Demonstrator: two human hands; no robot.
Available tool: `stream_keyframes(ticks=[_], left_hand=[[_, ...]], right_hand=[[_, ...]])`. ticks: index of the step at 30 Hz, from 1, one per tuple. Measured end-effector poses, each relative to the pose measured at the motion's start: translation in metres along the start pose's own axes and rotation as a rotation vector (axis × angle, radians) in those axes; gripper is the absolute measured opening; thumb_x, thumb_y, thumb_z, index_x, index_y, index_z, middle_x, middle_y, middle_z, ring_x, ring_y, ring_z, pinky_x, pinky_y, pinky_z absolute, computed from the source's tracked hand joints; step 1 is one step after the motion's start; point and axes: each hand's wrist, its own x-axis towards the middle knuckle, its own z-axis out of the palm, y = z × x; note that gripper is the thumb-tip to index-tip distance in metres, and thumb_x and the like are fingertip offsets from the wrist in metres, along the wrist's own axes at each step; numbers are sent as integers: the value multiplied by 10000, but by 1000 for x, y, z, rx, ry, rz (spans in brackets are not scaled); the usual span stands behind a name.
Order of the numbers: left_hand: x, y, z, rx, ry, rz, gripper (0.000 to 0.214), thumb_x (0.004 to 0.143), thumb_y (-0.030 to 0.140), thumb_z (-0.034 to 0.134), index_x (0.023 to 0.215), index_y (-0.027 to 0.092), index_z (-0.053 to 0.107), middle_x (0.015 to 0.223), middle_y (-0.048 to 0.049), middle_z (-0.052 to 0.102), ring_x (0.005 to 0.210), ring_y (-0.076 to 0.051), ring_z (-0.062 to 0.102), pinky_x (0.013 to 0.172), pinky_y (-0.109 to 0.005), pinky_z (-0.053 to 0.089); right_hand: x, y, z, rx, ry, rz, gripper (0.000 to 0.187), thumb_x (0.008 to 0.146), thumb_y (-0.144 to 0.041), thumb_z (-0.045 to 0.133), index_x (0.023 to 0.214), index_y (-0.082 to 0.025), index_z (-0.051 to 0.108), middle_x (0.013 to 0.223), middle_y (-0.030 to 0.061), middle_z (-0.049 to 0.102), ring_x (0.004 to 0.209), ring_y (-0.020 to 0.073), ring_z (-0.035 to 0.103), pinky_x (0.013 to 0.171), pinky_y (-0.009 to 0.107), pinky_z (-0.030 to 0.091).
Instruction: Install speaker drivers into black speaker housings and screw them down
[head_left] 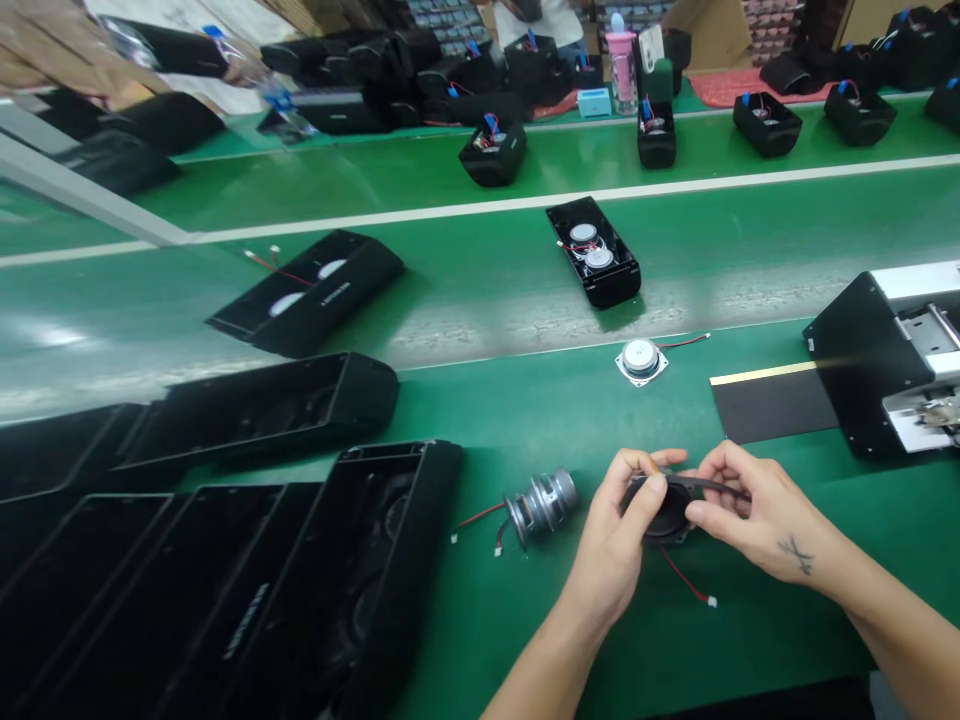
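Observation:
My left hand [619, 535] grips a small round speaker driver [667, 512] with a black cone, thumb on its face. A red wire with a white plug hangs from the driver's lower side. In my right hand [757, 510], a thin black strip [716, 487] is pinched between thumb and fingers, and its other end lies along the driver's rim by my left thumb. Left of my hands, a stack of silver speaker drivers [544, 505] lies on its side on the green table. Farther up sits a single driver [641, 360] with its magnet facing up.
Black speaker housings [397, 560] crowd the table's left side. A black machine [862, 370] stands at right beside a dark flat sheet [776, 402]. On the green conveyor [465, 270] are a housing with two drivers [596, 250] and another housing [315, 290]. More housings line the far side.

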Motion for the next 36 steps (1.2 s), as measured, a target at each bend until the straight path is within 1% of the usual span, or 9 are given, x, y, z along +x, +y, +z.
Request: stream_keyframes(ticks=[4,6,10,12,18,22,29,32,36], left_hand=[[-3,0,-2,272,0,104,483,936,705,630,948,223,613,940,-30,705,870,-201,613,815,-294,490],[-6,1,-4,425,-25,136,491,988,686,541,988,215,679,926,-35,711,860,-213,620,801,-297,486],[-13,4,-10,558,-156,95,453,1006,597,541,1055,213,775,1081,-80,779,1064,-294,675,1004,-372,483],[-17,4,-12,552,-196,45,441,988,585,570,1091,215,787,1131,-88,784,1112,-311,671,1052,-397,467],[-32,-3,-6,398,-310,-99,475,928,661,652,1062,211,717,1034,-56,721,970,-239,621,894,-329,492],[-44,-11,-3,295,-386,-179,502,905,689,689,1052,209,671,1072,-45,689,1021,-228,592,929,-318,452],[-55,-27,-6,279,-451,-226,555,967,678,612,1254,215,712,1202,-68,700,1112,-260,588,972,-339,444],[-57,-30,-6,260,-450,-206,504,981,642,620,1249,230,735,1209,-56,714,1142,-257,591,1015,-334,431],[-61,-31,-3,229,-409,-183,467,972,622,643,1187,222,753,1107,-39,706,1044,-227,590,949,-312,439]], right_hand=[[-3,-1,-8,-59,-27,-24,234,907,-438,672,976,-226,599,714,-43,577,615,134,487,588,261,410],[-6,-5,-13,-149,-43,-62,217,946,-438,638,944,-221,632,721,-33,585,634,138,500,606,268,402],[-13,-17,-24,-329,-14,-137,305,1012,-451,557,823,-222,627,698,-30,581,630,141,506,601,281,354],[-17,-21,-27,-387,-8,-164,319,1027,-428,532,794,-223,611,699,-30,594,632,141,506,603,282,349],[-34,-23,-35,-481,-76,-152,182,989,-305,602,828,-225,631,743,-32,641,638,135,523,619,273,387],[-44,-21,-36,-495,-87,-164,166,965,-251,624,804,-218,648,732,-32,648,624,127,527,610,266,384],[-55,-12,-33,-421,-78,-106,181,942,-235,625,767,-209,661,669,-42,628,579,111,500,581,254,367],[-58,-5,-30,-385,-64,-85,194,942,-260,602,764,-209,661,653,-39,618,576,116,500,578,257,370],[-61,5,-25,-318,-54,-45,218,939,-320,586,768,-213,669,701,-17,658,606,127,536,596,258,401]])
